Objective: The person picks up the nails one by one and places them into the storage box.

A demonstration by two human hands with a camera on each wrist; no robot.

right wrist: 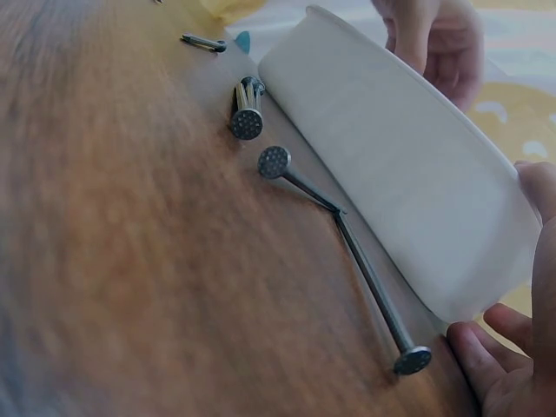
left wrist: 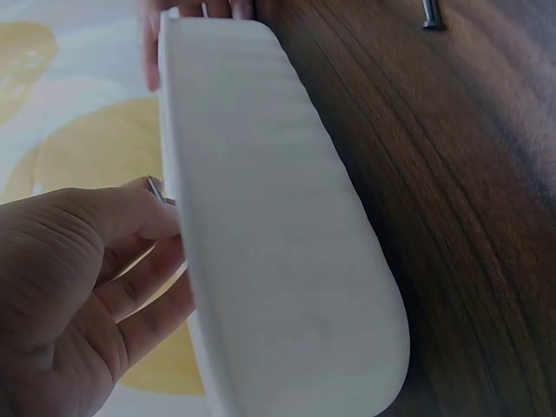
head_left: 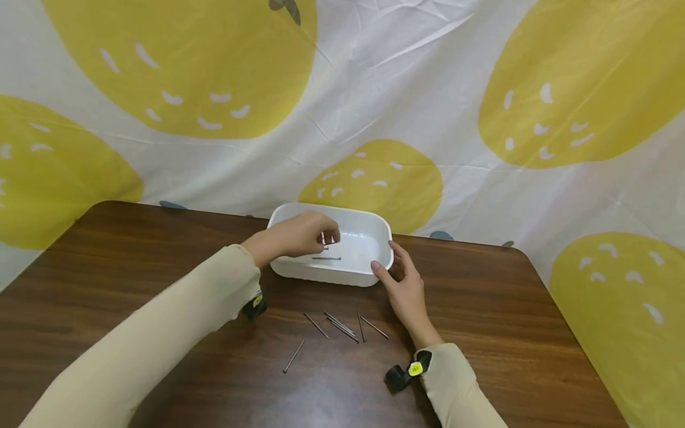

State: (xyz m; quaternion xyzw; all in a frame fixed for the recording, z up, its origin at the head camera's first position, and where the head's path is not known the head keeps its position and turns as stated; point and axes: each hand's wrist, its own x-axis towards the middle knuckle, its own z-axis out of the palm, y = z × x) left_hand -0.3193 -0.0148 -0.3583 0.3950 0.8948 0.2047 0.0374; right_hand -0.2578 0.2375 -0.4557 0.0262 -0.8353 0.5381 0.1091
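A white oblong dish [head_left: 326, 274] stands on the table by the back edge. My left hand [head_left: 307, 233] is over its left part, and thumb and fingers pinch a nail [left wrist: 156, 189], mostly hidden by the hand. Inside the dish a nail [head_left: 326, 258] lies on the floor, with part of another just behind it. My right hand [head_left: 405, 291] grips the dish's right end, thumb on the near rim and fingers round the outside. In front of the dish, several loose nails [head_left: 342, 327] lie on the wood, their flat heads [right wrist: 274, 162] showing in the right wrist view.
The brown wooden table [head_left: 481, 333] has rounded back corners. A white cloth [head_left: 460, 196] with large yellow fruit prints hangs right behind it. One nail [head_left: 293, 356] lies nearer the front, apart from the group. Each wrist wears a black camera band [head_left: 407, 371].
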